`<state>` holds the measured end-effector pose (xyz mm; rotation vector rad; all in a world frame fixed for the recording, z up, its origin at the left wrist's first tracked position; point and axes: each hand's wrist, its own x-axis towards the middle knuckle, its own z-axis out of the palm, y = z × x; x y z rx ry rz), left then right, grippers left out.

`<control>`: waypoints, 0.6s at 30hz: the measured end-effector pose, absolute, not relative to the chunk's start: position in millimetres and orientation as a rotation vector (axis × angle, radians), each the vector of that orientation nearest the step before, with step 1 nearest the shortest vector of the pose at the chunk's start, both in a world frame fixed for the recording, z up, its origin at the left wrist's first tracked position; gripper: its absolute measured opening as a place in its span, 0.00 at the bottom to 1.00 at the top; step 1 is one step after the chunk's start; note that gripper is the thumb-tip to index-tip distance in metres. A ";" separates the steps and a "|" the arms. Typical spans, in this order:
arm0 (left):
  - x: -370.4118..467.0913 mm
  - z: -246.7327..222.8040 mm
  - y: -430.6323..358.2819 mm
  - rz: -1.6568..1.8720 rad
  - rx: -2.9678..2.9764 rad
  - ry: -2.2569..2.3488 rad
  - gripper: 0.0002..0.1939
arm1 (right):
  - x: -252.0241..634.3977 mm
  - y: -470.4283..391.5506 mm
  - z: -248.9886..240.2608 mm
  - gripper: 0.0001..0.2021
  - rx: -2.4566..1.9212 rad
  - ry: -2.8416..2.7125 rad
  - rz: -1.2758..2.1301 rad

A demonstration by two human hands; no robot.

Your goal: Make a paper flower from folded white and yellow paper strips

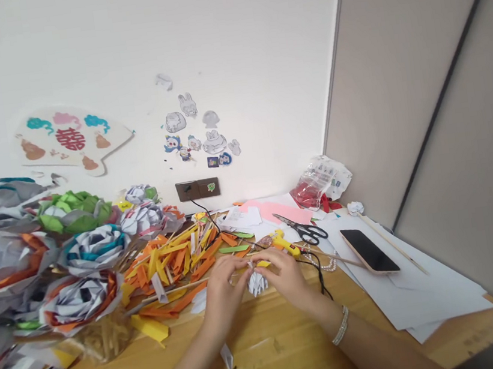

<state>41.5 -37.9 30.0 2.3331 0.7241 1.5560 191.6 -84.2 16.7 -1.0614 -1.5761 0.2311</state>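
Note:
Between both hands is a small white folded-paper flower (pixel 257 282), held over the wooden table. My left hand (pixel 225 281) pinches its upper left side with thumb and forefinger. From the right, my right hand (pixel 284 273) grips the same piece, thumb and forefinger closed on it. Just behind the right hand lies a yellow glue gun (pixel 285 243), its black cord trailing to the right. A heap of orange and yellow folded paper strips (pixel 165 258) spreads to the left of my hands. One white folded strip (pixel 227 357) rests near my left forearm.
Large paper flowers (pixel 82 297) crowd the left side. Black scissors (pixel 302 228) lie behind the glue gun. At right, a phone (pixel 370 251) and a thin wooden stick (pixel 393 244) rest on white paper sheets (pixel 429 299). A plastic bag (pixel 321 180) stands against the wall.

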 end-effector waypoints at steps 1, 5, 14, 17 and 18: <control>41.8 30.4 -38.9 1.571 2.342 0.718 0.03 | 190.9 -85.2 17.2 0.07 -1.052 -1.575 0.207; 41.4 31.9 -43.3 1.550 2.457 0.670 0.01 | 189.7 -87.8 20.0 0.05 -1.008 -1.581 0.132; 37.3 38.0 -46.4 1.525 2.723 0.550 0.03 | 194.4 -91.0 24.0 0.03 -0.968 -1.716 -0.089; 35.7 38.7 -47.7 1.572 2.761 0.517 0.05 | 195.3 -93.5 25.1 0.04 -0.948 -1.746 -0.154; 35.2 38.7 -48.4 1.600 2.776 0.500 0.06 | 195.3 -94.7 25.7 0.04 -0.941 -1.754 -0.177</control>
